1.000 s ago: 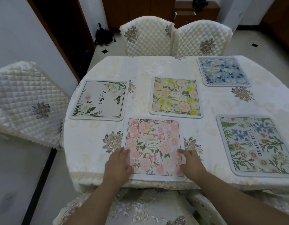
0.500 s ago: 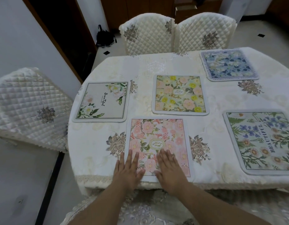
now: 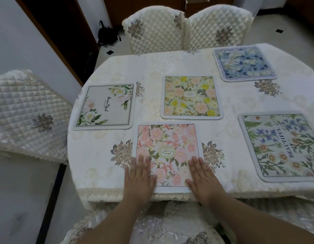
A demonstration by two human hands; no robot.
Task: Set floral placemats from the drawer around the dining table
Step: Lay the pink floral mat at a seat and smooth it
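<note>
Here both hands, left hand and right hand, press flat-fingered on the pink placemat

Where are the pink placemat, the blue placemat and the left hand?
pink placemat (image 3: 167, 148): head view, on its oval label at the centre.
blue placemat (image 3: 244, 63): head view, on the middle of its flower print.
left hand (image 3: 139, 176): head view, on the back of the hand.

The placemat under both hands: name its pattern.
Pink flowers with green leaves on the placemat, a gold-ringed oval label at centre; head view.
</note>
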